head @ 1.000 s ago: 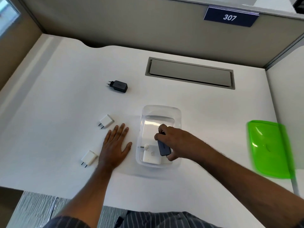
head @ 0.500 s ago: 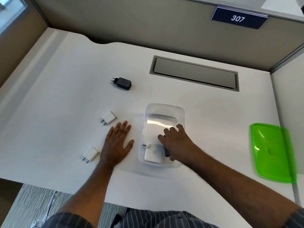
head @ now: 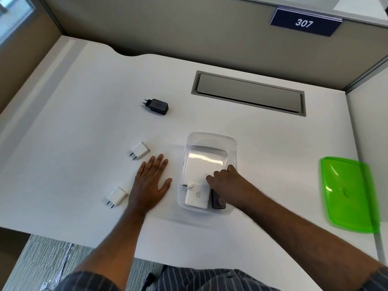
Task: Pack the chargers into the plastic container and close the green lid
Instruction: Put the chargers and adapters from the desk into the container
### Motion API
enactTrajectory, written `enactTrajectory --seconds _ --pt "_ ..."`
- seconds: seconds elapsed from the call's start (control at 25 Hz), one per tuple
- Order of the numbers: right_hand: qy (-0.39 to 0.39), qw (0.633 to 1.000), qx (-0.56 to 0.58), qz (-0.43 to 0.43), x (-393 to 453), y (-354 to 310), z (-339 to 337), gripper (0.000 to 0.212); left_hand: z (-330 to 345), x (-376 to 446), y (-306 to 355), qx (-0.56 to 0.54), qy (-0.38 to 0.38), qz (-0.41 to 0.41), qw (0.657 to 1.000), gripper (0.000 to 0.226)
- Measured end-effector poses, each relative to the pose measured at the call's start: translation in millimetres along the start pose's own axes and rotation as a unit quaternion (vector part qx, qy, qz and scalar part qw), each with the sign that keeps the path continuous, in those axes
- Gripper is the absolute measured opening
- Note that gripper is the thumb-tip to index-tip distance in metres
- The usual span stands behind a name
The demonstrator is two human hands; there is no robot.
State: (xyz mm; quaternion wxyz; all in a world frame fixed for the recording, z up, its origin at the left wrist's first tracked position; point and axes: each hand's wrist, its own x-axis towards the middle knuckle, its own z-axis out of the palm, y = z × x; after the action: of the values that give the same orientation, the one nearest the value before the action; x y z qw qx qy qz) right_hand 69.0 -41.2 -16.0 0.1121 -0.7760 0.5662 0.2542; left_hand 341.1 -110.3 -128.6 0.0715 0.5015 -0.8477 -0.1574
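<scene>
On the white desk, the green lid lies well right of the clear plastic container. Left hand lies flat, fingers spread. Right hand reaches into the container, thumb on the dark charger beside the big white charger; its grip is unclear. Outside: 1 black charger, 2 small white chargers.

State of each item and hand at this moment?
Plastic container: open, on desk.
Green lid: off, lying apart at right.
White square charger: inside container.
Dark charger: inside container, under right hand.
Black charger: unpacked.
Two small white chargers: unpacked.
Left hand: flat on desk.
</scene>
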Motion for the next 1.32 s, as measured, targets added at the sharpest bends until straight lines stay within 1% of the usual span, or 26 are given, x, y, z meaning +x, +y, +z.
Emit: enactTrajectory --seconds 0.08,0.16,0.28,0.36,0.48,0.6,0.72,0.8,0.88,1.08,1.2,1.32 --pt "0.019 0.999 0.029 0.000 2 8 -3 0.037 -1 0 0 -0.002 0.005 0.001 1.000 0.068" --pt "0.032 0.994 0.100 -0.001 3 18 -9 0.034 -1 0 1 -0.004 0.008 0.001 1.000 0.068" --pt "0.047 0.963 0.263 0.024 4 35 -30 0.021 -2 0 1 -0.003 0.002 0.000 1.000 0.069" --pt "0.060 0.940 0.334 0.028 10 46 -50 0.021 -3 1 0 -0.006 -0.009 -0.005 1.000 0.069" --pt "0.099 0.924 0.368 0.014 29 61 -83 0.023 -3 1 0 0.001 -0.025 -0.010 1.000 0.070" --pt "0.157 0.906 0.394 0.010 58 69 -110 0.019 -5 1 1 0.002 -0.027 -0.013 1.000 0.070" --pt "0.197 0.891 0.408 0.017 101 71 -124 0.016 -5 2 2 0.001 -0.028 -0.016 0.999 0.070" --pt "0.204 0.892 0.403 0.024 131 70 -127 0.015 -4 3 1 0.000 -0.033 -0.019 0.999 0.069" --pt "0.207 0.899 0.384 0.029 160 68 -128 0.018 -3 4 0 0.004 -0.038 -0.020 0.999 0.069" --pt "0.208 0.920 0.330 0.041 224 56 -125 0.035 -3 5 -1 0.008 -0.041 -0.019 0.999 0.069" --pt "0.203 0.929 0.305 0.057 253 46 -124 0.044 -3 5 -1 0.002 -0.043 -0.022 0.999 0.070" --pt "0.194 0.941 0.267 0.073 274 40 -121 0.048 -2 5 -1 0.010 -0.040 -0.022 0.999 0.069"
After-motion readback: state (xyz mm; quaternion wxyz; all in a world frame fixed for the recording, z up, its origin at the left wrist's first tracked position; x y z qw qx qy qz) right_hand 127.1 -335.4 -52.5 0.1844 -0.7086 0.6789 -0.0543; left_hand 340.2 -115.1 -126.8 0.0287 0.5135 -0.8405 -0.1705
